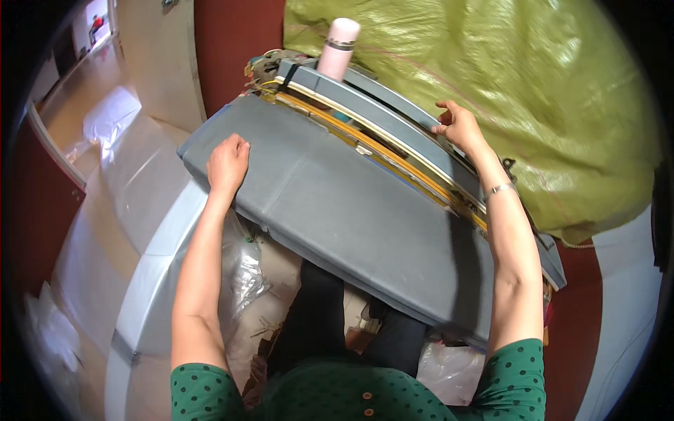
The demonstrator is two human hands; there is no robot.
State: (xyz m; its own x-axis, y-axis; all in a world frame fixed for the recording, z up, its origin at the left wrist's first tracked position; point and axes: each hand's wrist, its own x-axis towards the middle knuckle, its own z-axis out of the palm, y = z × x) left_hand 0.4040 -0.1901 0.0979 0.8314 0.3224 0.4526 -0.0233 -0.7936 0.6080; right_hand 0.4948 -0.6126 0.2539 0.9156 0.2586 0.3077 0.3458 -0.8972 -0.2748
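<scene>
Extending from far left to near right, the grey, padded rectangular board (351,203) lies across the front of the body. The left hand (228,163) is at its near-left corner, fingers curled into the palm; no object shows in them. Beyond the board's far long edge, a narrow yellow strip (309,110) runs parallel to the long, grey, slotted rail (337,92). The right hand (460,126) is the nearer one to this rail: its fingers are bent and slightly spread, thumb apart, gripping nothing visible. The rail lies beneath and to the left of these fingertips, its long axis passing under the wrist; contact cannot be confirmed. A pale pink cylindrical bottle (338,49) stands at the rail's left end, its base hidden. A glossy yellow-green plastic sheet (562,105) forms the background.
</scene>
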